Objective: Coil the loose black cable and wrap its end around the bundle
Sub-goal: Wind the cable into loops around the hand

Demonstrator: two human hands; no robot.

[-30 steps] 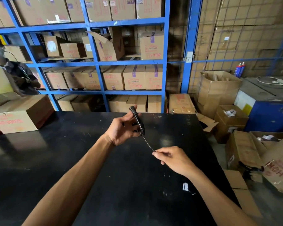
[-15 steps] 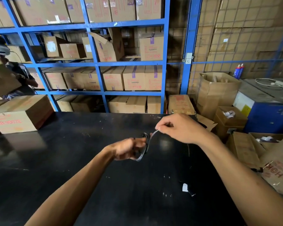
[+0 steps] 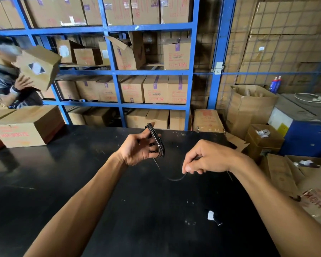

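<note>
A small white scrap [image 3: 210,215] lies on the black table [image 3: 82,182], close to the person. Past it, both hands are up above the table. The right hand [image 3: 208,160] is curled shut, and its thumb and finger pinch the loose end of the black cable [image 3: 174,179]. That end hangs in a low curve between the two hands. The left hand [image 3: 137,149] is partly open, with its palm turned up. Its fingers hold the coiled bundle [image 3: 157,140], a long thin loop that stands on its edge. A big brown box [image 3: 26,125] sits at the left end of the table. Behind the table stand blue shelves [image 3: 117,72] full of boxes. Far to the left, another person [image 3: 6,78] carries a box.
</note>
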